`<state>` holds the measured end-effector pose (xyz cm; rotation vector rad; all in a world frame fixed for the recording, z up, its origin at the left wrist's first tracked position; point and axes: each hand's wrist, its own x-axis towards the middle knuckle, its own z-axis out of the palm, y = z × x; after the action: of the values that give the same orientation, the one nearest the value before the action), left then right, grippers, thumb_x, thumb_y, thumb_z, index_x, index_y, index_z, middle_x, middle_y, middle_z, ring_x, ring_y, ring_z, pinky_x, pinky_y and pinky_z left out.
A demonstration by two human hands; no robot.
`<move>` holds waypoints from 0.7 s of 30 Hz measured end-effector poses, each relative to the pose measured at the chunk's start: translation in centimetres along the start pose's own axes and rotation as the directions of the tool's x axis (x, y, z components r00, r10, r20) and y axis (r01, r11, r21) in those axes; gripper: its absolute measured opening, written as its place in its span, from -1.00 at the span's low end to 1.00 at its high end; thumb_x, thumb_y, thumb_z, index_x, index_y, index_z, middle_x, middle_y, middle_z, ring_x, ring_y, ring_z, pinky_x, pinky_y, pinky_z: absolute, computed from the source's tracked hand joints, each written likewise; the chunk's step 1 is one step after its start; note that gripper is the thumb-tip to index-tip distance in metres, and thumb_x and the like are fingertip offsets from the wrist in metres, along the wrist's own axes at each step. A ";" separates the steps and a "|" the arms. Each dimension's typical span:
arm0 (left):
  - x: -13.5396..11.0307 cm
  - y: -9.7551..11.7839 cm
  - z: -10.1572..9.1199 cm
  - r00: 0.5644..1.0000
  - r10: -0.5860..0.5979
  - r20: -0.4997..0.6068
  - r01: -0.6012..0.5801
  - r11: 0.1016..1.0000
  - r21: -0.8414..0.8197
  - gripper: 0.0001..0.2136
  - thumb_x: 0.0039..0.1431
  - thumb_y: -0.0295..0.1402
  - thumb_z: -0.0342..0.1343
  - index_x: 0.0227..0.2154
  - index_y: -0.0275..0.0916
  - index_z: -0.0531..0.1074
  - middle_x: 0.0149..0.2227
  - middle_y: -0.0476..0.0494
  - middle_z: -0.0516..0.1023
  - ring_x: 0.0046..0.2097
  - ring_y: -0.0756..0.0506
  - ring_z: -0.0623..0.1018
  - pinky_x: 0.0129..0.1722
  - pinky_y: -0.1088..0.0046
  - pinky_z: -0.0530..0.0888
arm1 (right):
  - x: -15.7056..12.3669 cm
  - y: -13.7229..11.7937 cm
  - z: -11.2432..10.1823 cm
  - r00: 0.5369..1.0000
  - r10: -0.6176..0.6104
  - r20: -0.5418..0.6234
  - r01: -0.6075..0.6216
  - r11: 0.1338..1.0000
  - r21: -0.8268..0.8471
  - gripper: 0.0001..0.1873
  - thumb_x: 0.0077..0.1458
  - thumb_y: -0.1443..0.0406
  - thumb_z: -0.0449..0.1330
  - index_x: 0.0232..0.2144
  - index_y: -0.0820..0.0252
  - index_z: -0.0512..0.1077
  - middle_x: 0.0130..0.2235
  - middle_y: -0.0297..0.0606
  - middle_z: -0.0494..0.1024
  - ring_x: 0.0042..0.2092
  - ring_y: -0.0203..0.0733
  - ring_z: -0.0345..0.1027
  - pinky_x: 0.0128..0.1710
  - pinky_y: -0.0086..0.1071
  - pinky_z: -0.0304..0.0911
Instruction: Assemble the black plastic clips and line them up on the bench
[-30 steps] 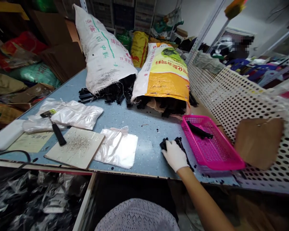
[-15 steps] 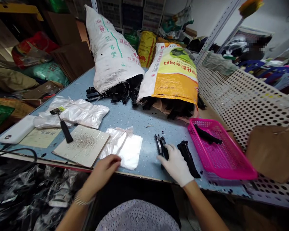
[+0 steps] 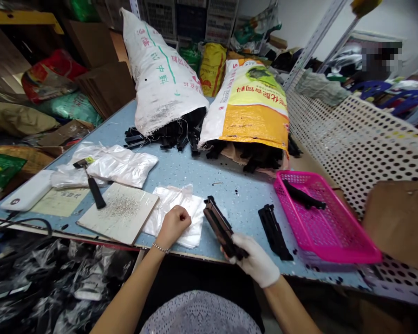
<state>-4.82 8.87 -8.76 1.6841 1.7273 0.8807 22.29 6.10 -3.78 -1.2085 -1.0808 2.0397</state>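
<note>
Head view, black plastic strips (image 3: 220, 225) gripped in gloved right hand (image 3: 254, 260), left hand (image 3: 174, 221) on plastic bags (image 3: 176, 211)

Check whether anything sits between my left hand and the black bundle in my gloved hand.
Nothing visible does. The left hand rests closed on the clear plastic bags; the black bundle, gripped by the right hand, is just beside it, only bag edge between.

1. The blue speckled table (image 3: 202, 174) carried a white sack (image 3: 163, 74) and a yellow sack (image 3: 254, 102) at its far end.
2. A pink basket (image 3: 334, 257) sat right, black strips (image 3: 275, 232) just beside it.
3. Plastic bags (image 3: 176, 202), a board (image 3: 121, 213) and a hammer (image 3: 92, 183) lay left.
</note>
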 end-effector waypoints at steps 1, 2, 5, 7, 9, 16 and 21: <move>-0.2 0.1 0.2 1.000 0.007 -0.022 -0.007 1.000 -0.005 -0.90 0.06 -0.45 0.06 -0.54 -0.22 0.38 -0.44 -0.03 0.44 -0.37 -0.04 0.49 -0.35 0.49 0.40 | 0.4 0.4 0.9 0.998 0.056 0.018 -0.057 0.993 0.100 -0.64 0.13 0.07 0.21 -0.38 0.30 0.52 -0.37 -0.14 0.52 -0.38 -0.25 0.36 -0.47 -0.47 0.27; -0.4 0.1 0.4 0.999 0.015 -0.043 -0.015 1.000 -0.007 -0.91 0.07 -0.45 0.04 -0.50 -0.22 0.39 -0.43 -0.04 0.45 -0.37 -0.04 0.50 -0.34 0.49 0.42 | 0.8 0.9 1.7 0.993 0.119 0.023 -0.121 0.974 0.193 -0.61 0.15 0.06 0.18 -0.37 0.32 0.51 -0.41 -0.15 0.51 -0.44 -0.30 0.34 -0.52 -0.52 0.25; -1.0 -0.1 0.9 0.994 0.064 -0.084 -0.064 0.998 0.007 -0.87 0.12 -0.49 -0.01 -0.36 -0.22 0.43 -0.36 -0.07 0.50 -0.34 -0.06 0.53 -0.29 0.42 0.48 | 1.6 2.0 2.7 0.951 0.299 0.074 -0.302 0.856 0.420 -0.57 0.19 0.06 0.13 -0.25 0.39 0.50 -0.47 -0.18 0.48 -0.56 -0.41 0.26 -0.62 -0.62 0.19; -1.2 -0.4 1.0 0.988 0.127 -0.084 -0.125 0.992 0.027 -0.80 0.13 -0.53 -0.04 -0.29 -0.21 0.46 -0.23 -0.16 0.54 -0.18 -0.12 0.56 -0.13 0.31 0.51 | 1.7 2.2 2.4 0.927 0.347 0.142 -0.369 0.777 0.510 -0.53 0.22 0.05 0.11 -0.19 0.42 0.49 -0.50 -0.22 0.46 -0.60 -0.45 0.22 -0.67 -0.65 0.14; -1.2 -0.7 1.0 0.980 0.186 -0.074 -0.183 0.982 0.046 -0.71 0.14 -0.55 -0.06 -0.19 -0.21 0.50 -0.06 -0.22 0.54 0.01 -0.18 0.52 0.06 0.19 0.47 | 1.6 2.2 1.9 0.911 0.345 0.223 -0.410 0.719 0.561 -0.48 0.24 0.02 0.07 -0.14 0.42 0.47 -0.50 -0.24 0.46 -0.62 -0.46 0.19 -0.69 -0.66 0.10; -2.8 1.4 -0.4 0.929 0.370 -0.017 -0.365 0.923 0.121 -0.45 0.23 -0.61 -0.14 0.28 -0.18 0.20 0.25 -0.28 0.32 0.26 -0.18 0.35 0.25 0.13 0.36 | 3.4 3.0 2.2 0.844 0.323 0.429 -0.525 0.662 0.535 -0.45 0.23 -0.03 0.03 -0.24 0.41 0.45 -0.53 -0.29 0.43 -0.68 -0.53 -0.05 -0.76 -0.65 -0.17; -7.4 5.1 -0.1 0.812 0.551 0.194 -0.555 0.831 -0.036 -0.29 0.18 -0.70 -0.19 0.37 -0.11 -0.04 0.31 -0.25 0.24 0.31 -0.13 0.28 0.26 0.18 0.36 | 4.3 2.7 4.2 0.948 0.158 0.277 -0.227 0.945 0.237 -0.59 0.23 -0.03 0.04 -0.29 0.17 0.45 -0.48 -0.31 0.45 -0.62 -0.42 0.10 -0.70 -0.55 0.05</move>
<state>-1.41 1.47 -5.09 2.2605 1.1193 0.8969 16.42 6.36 -6.89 -0.9660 -0.7844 2.4547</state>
